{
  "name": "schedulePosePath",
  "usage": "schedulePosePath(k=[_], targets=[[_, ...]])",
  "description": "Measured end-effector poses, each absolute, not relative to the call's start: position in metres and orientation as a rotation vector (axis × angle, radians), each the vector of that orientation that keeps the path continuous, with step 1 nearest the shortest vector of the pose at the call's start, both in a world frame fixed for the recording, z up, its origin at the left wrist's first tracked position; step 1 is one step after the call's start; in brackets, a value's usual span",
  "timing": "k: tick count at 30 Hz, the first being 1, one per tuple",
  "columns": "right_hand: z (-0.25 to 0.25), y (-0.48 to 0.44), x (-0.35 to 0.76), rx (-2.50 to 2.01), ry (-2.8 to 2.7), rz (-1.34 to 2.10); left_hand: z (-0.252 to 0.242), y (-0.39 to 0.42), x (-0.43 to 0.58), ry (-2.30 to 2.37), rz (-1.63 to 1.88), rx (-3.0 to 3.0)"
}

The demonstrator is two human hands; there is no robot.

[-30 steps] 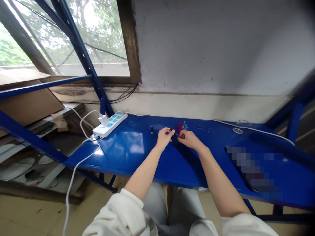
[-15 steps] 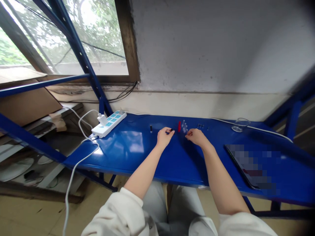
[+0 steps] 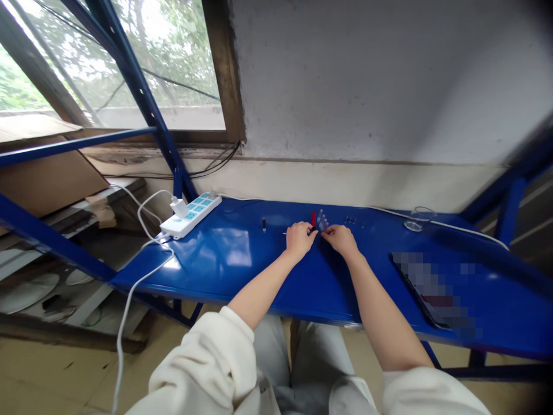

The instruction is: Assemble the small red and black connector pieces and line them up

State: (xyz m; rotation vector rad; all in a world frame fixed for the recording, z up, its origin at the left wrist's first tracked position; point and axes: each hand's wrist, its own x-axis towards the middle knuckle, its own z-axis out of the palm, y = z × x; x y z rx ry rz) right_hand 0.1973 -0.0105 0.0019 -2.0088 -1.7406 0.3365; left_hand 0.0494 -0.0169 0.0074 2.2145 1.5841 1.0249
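Both hands work close together over the middle of the blue table. My left hand [image 3: 299, 240] is closed, with a small black piece [image 3: 311, 230] between thumb and fingers. Close beside it, my right hand [image 3: 341, 238] is pinched at the fingertips; what they hold, if anything, is too small to make out. Just beyond the fingers are red pieces [image 3: 313, 217], partly hidden by my left hand, and several small clear tubes [image 3: 321, 217]. A small upright vial with a black upper part [image 3: 264, 223] stands to the left. Several tiny clear pieces [image 3: 351, 219] lie to the right.
A white power strip [image 3: 190, 216] with a plugged-in charger sits at the table's left end, its cable hanging over the edge. On the right are a flat dark-edged device [image 3: 415, 294], its face blurred, and a clear round object [image 3: 413, 226]. A blue frame post [image 3: 166, 144] rises at left.
My left hand has moved right with the black piece, towards my right hand, and now covers part of the red pieces. My right hand has shifted slightly left.
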Motion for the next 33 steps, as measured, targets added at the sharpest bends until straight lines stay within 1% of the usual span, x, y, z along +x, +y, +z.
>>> schedulePosePath(k=[10,22,26,28,31,33], targets=[[0.001,-0.01,0.195,-2.028,-1.772,0.346,-0.007,-0.003,0.057,1.759,0.812,2.245],[0.004,-0.012,0.193,-2.079,-1.736,0.352,-0.006,-0.006,0.062,1.89,0.759,2.242],[0.005,-0.012,0.193,-2.107,-1.739,0.36,0.001,-0.007,0.055,1.86,0.713,2.178],[0.006,-0.013,0.193,-2.125,-1.752,0.351,0.006,-0.009,0.048,1.776,0.812,2.134],[0.008,-0.016,0.192,-2.15,-1.78,0.324,0.015,-0.019,0.034,1.599,1.195,1.997],[0.01,-0.018,0.19,-2.16,-1.801,0.31,0.02,-0.026,0.024,1.509,1.406,1.776]])
